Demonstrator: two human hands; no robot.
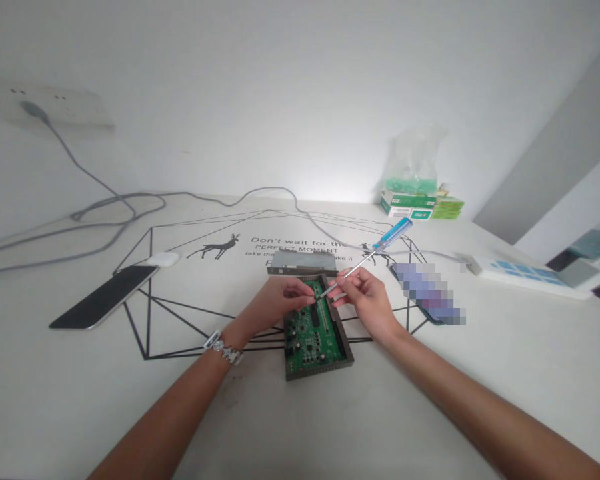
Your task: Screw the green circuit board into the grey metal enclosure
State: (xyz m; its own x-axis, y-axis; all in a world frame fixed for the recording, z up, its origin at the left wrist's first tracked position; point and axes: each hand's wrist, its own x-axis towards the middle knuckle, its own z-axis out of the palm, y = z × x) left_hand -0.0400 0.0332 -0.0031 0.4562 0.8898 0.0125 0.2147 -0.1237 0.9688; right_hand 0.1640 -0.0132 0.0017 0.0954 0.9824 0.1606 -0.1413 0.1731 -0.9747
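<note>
As a white desk [65,413] spreads across the lower view, its top printed with black geometric lines, two deer and English lettering, one wall-mounted socket strip [75,107] sits behind it with a grey plug in place. Grey cables [115,213] loop over the desk's far left, too tangled to count. One white power strip [525,278] lies at the right, and one dark tablet [103,297] lies at the left. One clear plastic bag [414,160] stands on green-and-white boxes [407,207] at the far edge.

One green circuit board [313,340], dotted with small black components, sits in one open dark metal casing [319,373] at the desk's centre, directly before the person. One grey metal cover [300,263] lies just beyond it, and a pixelated object [427,293] lies to the right.

Two hands work above the board. The right hand [365,300] firmly grasps one blue-handled screwdriver [393,233] by its slim shaft, tip angled down to the board. The left hand [275,300] has its fingertips [310,291] pinched at the board's upper edge; whether they hold anything is too small to tell. One silver link bracelet [223,348] circles the left wrist, and one small white earbud case [163,259] rests beside the tablet.
</note>
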